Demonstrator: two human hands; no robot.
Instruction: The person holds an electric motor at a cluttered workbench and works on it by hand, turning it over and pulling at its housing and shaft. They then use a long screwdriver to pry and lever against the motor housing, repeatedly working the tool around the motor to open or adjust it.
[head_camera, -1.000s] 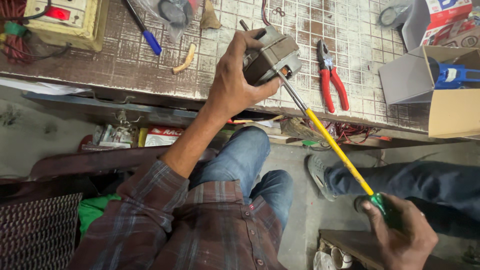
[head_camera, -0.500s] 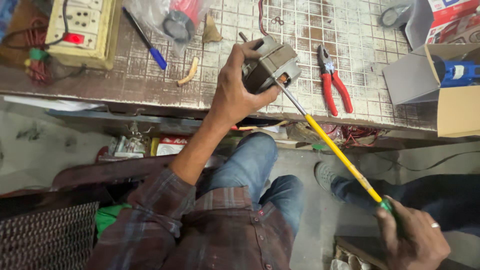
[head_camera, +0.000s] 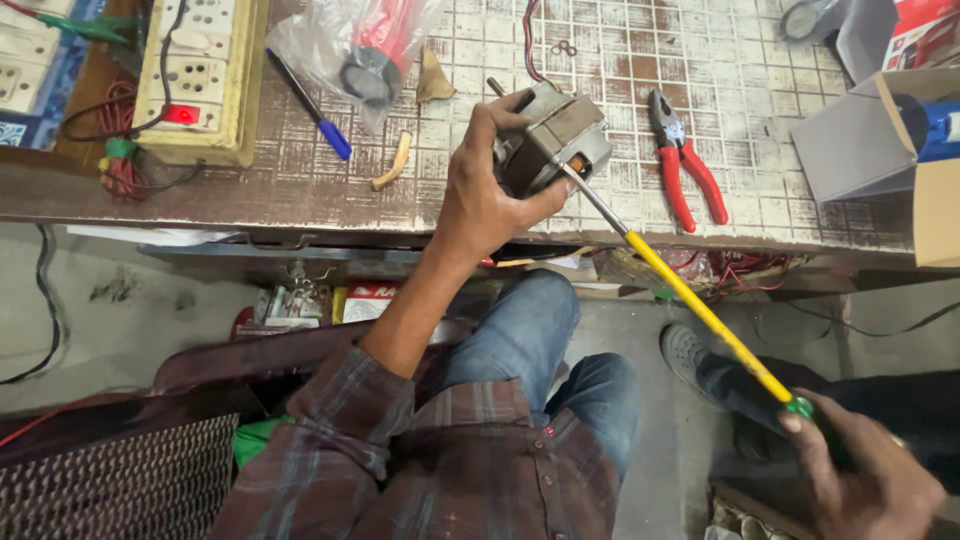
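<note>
Work looks midway: left hand (head_camera: 480, 195) grips the small motor (head_camera: 555, 145) while right hand (head_camera: 865, 480), closed on the long yellow screwdriver (head_camera: 700, 310), keeps its tip on a screw not yet out.

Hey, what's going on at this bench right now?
A person in a plaid shirt sits at a tiled bench. Their left hand grips a small motor at the bench's edge. Their right hand holds a long screwdriver by its handle, the tip set against the motor's side. Red pliers, a blue pen, a switchboard and an open box lie around it.
</note>
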